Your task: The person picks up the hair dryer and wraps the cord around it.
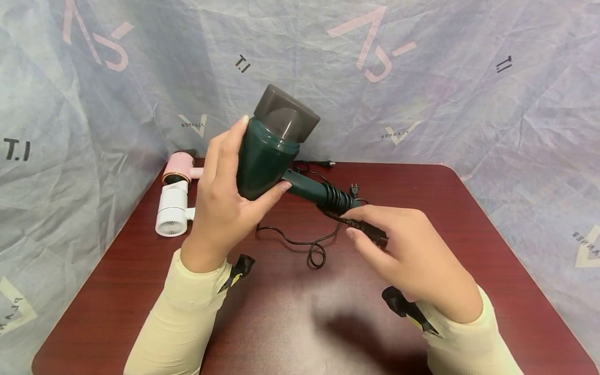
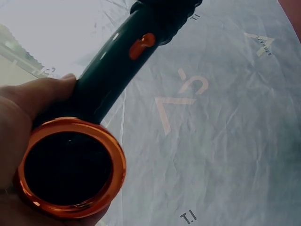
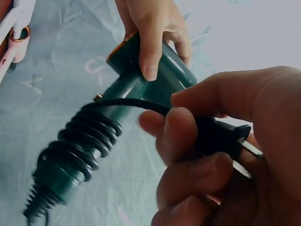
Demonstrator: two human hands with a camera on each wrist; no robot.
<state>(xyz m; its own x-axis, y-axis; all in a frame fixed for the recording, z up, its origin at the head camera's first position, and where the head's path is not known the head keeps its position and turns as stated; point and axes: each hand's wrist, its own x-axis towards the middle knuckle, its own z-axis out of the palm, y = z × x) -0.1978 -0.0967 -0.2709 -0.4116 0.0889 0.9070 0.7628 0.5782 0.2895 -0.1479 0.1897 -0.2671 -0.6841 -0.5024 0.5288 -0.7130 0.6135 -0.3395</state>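
A dark green hair dryer (image 1: 267,159) with a smoky grey nozzle (image 1: 287,115) is held up above the table. My left hand (image 1: 222,192) grips its barrel, thumb near the handle. In the left wrist view an orange ring circles the rear of the hair dryer (image 2: 70,121), and an orange switch (image 2: 141,46) shows on the handle. Black cord (image 3: 89,136) is coiled round the handle. The right hand (image 1: 408,250) pinches the cord by its two-pin plug (image 3: 221,139), whose metal prongs point back toward the palm.
At the table's left lie a pink hair dryer (image 1: 178,166) and a white hair dryer (image 1: 172,211). A black cord (image 1: 300,242) loops across the reddish table (image 1: 281,312). Another plug (image 1: 354,190) lies behind the handle. Grey printed cloth (image 1: 300,52) hangs around the back and sides.
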